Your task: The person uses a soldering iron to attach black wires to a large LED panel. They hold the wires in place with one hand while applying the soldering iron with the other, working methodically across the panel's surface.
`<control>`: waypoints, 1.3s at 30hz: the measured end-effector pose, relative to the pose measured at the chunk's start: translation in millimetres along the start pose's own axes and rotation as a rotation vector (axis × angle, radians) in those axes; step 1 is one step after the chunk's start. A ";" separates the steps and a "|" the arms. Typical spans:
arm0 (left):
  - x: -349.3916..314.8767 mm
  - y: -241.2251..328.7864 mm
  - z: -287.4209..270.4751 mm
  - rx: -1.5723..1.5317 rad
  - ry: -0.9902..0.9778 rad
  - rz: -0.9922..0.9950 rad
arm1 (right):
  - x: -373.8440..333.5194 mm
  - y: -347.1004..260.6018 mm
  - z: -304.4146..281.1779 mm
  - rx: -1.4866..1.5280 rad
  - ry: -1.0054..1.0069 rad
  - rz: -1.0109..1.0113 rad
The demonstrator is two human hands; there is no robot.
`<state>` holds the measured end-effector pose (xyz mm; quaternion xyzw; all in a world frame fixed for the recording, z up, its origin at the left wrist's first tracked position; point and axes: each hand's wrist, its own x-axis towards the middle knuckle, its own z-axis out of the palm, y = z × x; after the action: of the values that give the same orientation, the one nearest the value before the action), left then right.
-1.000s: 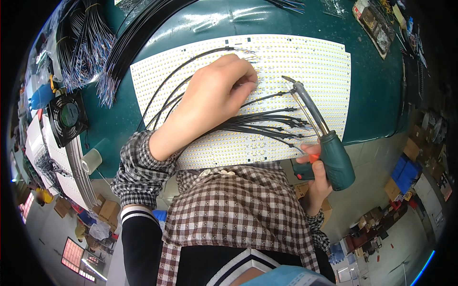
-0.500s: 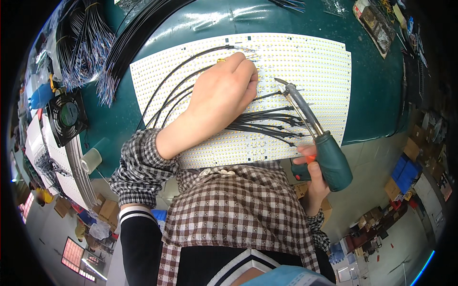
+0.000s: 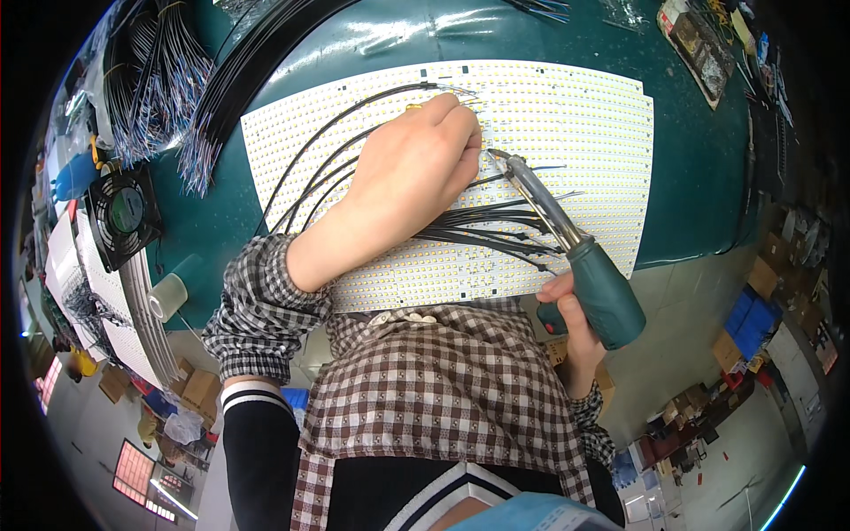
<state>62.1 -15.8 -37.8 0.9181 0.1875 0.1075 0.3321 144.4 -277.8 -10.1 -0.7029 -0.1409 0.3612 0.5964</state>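
A white LED circuit board (image 3: 602, 115) dotted with small yellow chips lies in front of me. My left hand (image 3: 412, 164) rests over its middle with curled, closed fingers; what they pinch is hidden. My right hand (image 3: 580, 332) grips the green handle of a soldering gun (image 3: 606, 296). The gun slants up and left, its dark tip close beside my left fingertips; I cannot tell whether it touches the board. Several black cables (image 3: 482, 221) with thin wire ends lie bunched below my left hand. Others (image 3: 323, 133) curve across the board's left side.
The board lies on a green tabletop (image 3: 699, 168). Long bundles of black cable (image 3: 257, 66) fill the back left. At the left stand a black fan (image 3: 124, 212), a pale roll (image 3: 168, 298) and stacked white boards (image 3: 133, 327). A dirty tray (image 3: 699, 53) sits back right.
My right hand has brought the soldering gun up and left, so its tip is nearer my left fingertips. My left hand has barely shifted.
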 end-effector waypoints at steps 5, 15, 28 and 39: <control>0.4 0.0 0.8 -0.003 0.001 0.000 | 0.8 4.1 -1.1 -0.009 -0.001 -0.008; 0.6 -0.4 1.4 -0.010 0.017 0.010 | 2.4 5.6 -5.1 -0.036 -0.040 0.007; 0.9 -1.3 0.9 -0.007 0.000 0.000 | 4.7 -5.2 -1.6 0.028 -0.060 -0.052; -41.0 33.3 -8.1 0.251 0.154 0.061 | -5.7 -9.1 -19.2 -0.016 0.134 -0.128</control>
<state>31.4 -51.9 -13.0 0.9468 0.1963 0.1631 0.1959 155.4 -293.2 0.9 -0.7198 -0.1482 0.2730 0.6207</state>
